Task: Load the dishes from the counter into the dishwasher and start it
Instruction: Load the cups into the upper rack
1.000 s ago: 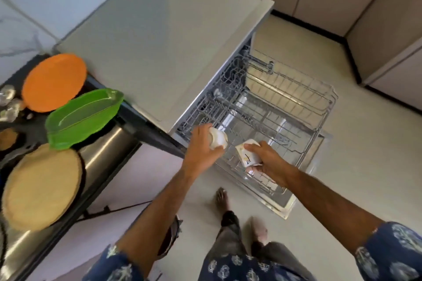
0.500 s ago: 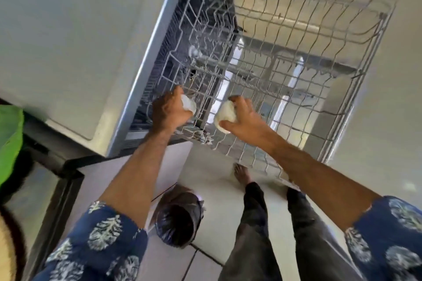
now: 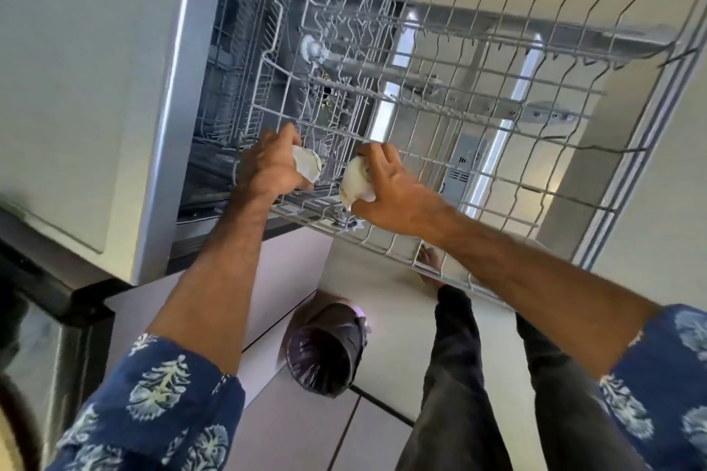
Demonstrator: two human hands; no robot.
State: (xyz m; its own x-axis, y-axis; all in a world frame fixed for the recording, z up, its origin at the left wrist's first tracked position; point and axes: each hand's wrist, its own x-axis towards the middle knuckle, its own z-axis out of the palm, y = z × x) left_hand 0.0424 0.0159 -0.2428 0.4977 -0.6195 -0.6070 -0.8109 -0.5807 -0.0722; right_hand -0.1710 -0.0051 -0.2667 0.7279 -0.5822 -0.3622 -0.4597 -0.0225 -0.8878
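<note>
The dishwasher (image 3: 114, 88) is open with its grey wire upper rack (image 3: 497, 88) pulled out over the floor. My left hand (image 3: 271, 164) grips a small white cup (image 3: 308, 164) at the rack's near left corner. My right hand (image 3: 390, 191) grips a second white cup (image 3: 355, 182) just to the right of it, above the rack's near edge. Both cups are partly hidden by my fingers and sit low among the rack wires; whether they rest on the rack I cannot tell.
A bin lined with a dark bag (image 3: 325, 348) stands on the tiled floor below the rack. The dark counter edge (image 3: 57, 302) runs at the lower left. My legs and a bare foot (image 3: 432, 260) are under the rack's near edge.
I have leaned in closer, so the rack fills the view and the counter dishes have left it. Both hands with their cups have sunk slightly toward the rack's near left corner.
</note>
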